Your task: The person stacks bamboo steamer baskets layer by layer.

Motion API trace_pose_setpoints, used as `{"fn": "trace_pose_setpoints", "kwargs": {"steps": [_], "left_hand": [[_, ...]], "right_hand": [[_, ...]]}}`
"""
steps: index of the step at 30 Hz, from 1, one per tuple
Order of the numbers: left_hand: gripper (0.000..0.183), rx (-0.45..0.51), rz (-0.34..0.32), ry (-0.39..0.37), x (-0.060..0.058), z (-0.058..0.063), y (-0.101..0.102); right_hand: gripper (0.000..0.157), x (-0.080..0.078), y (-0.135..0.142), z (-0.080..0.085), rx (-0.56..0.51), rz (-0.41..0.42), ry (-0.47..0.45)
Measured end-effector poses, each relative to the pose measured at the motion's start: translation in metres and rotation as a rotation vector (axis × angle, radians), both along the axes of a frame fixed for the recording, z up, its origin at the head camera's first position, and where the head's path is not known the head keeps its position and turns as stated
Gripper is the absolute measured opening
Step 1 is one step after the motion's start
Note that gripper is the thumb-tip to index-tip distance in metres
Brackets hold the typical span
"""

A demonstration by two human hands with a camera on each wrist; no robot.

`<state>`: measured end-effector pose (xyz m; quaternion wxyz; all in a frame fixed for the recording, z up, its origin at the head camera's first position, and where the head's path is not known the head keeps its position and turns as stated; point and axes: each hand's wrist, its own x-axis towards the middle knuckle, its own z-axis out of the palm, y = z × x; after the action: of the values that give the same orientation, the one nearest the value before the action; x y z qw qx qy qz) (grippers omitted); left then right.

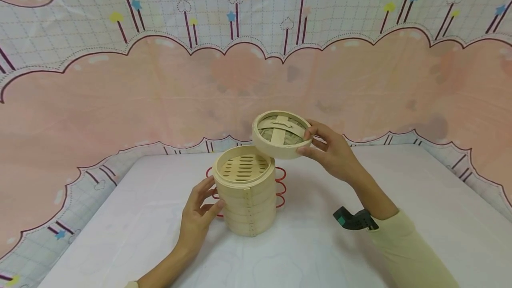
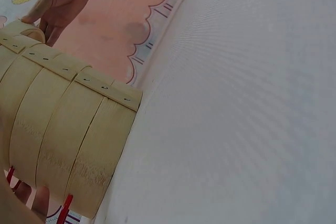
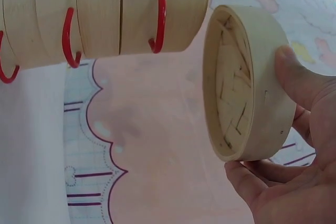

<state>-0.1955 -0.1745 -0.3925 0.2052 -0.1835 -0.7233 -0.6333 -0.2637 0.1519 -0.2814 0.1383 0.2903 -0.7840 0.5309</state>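
On the white table a stack of round bamboo steamer baskets (image 1: 250, 208) stands upright, its slatted top tier facing up. Red looped handles (image 1: 281, 188) stick out at its sides. My left hand (image 1: 198, 212) holds the stack's left side, thumb towards the front; in the left wrist view, its fingertips (image 2: 40, 201) show beside a red handle. Up and to the right, my right hand (image 1: 330, 150) grips the bamboo lid (image 1: 282, 149) by its edge. The lid tilts above the stack's right rim, its woven underside (image 3: 231, 82) showing in the right wrist view.
A white cloth covers the table (image 1: 320, 243). Behind it hangs a pink backdrop (image 1: 240, 88) printed with clouds and stars. A black strap with a green patch (image 1: 354, 219) sits at the right wrist, next to a pale sleeve (image 1: 408, 248).
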Motion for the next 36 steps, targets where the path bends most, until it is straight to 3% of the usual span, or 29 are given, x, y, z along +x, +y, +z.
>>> {"fn": "trace_pose_setpoints", "kwargs": {"steps": [12,18,27,36], "left_hand": [[0.059,0.015,-0.009,0.016,0.002,0.003,0.001],[0.060,0.014,-0.001,0.016,0.002,0.003,0.000],[0.060,0.025,-0.015,0.023,0.001,0.001,0.001],[0.060,0.024,0.000,0.010,0.001,0.001,0.001]], "right_hand": [[0.024,0.001,-0.008,0.011,0.009,0.084,0.002],[0.023,0.000,-0.018,0.017,-0.021,0.181,0.007],[0.024,0.000,-0.033,0.009,-0.023,0.270,-0.092],[0.024,-0.001,-0.040,0.004,-0.032,0.360,-0.092]]}}
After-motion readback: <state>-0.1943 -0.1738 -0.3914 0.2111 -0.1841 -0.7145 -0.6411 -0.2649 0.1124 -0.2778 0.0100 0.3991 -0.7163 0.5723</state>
